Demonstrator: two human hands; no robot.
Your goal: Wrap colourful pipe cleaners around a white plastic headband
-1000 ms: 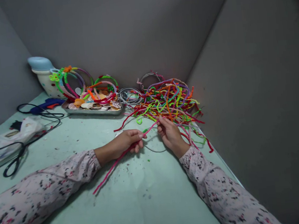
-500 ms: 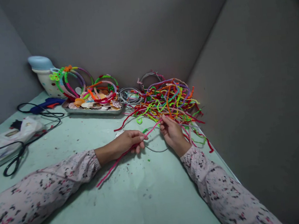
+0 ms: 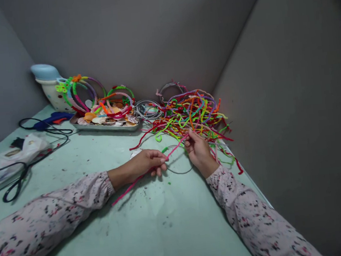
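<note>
A bright pink pipe cleaner [image 3: 176, 147] stretches between my two hands. My left hand [image 3: 152, 162] pinches it between thumb and fingers, and its tail trails down to the lower left past my wrist. At its upper end, my right hand [image 3: 199, 149] grips it between thumb and forefinger. Below and between the hands lies a thin grey wire ring [image 3: 179, 172] with a short green wrapping at its upper left. My right hand hides the ring's right side.
Behind my right hand spreads a tangled heap of coloured pipe cleaners [image 3: 193, 109]. Coiled grey wire rings [image 3: 148, 110] lie beside a metal tray [image 3: 107, 128] of shells and wrapped hoops. A white-and-blue container [image 3: 50, 89], black cable [image 3: 24, 174] and plastic bag [image 3: 33, 145] are at left.
My right hand has moved slightly right, drawing the pink pipe cleaner further through my left hand. The tail at the lower left is shorter and sits higher.
</note>
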